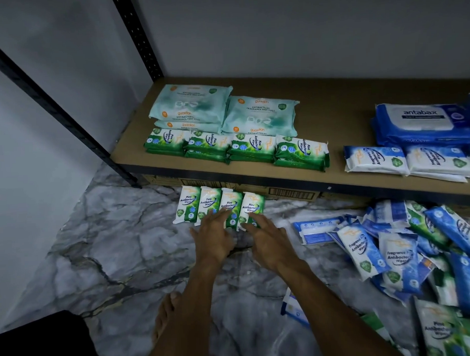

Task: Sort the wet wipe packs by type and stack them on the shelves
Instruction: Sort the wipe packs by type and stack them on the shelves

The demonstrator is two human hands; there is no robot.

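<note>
Shelf board (pixel 333 115): pale teal packs (pixel 226 111) in two stacks toward the left back corner. Green packs on shelf (pixel 235 148) in four short stacks along the front edge, just before the teal ones. Dark blue packs (pixel 423 123) stacked at the right edge, with white-and-blue packs (pixel 403 161) in front of them at the front edge. Floor (pixel 124 248): loose heap of packs (pixel 417 251) to the right, mostly blue, some green. Row of four green packs (pixel 200 203) lies side by side below the shelf's front edge, against a cardboard box (pixel 290 193). Left hand (pixel 213 240) and right hand (pixel 269 240) both have their fingers straight and spread, tips on the row's near ends, gripping nothing.
</note>
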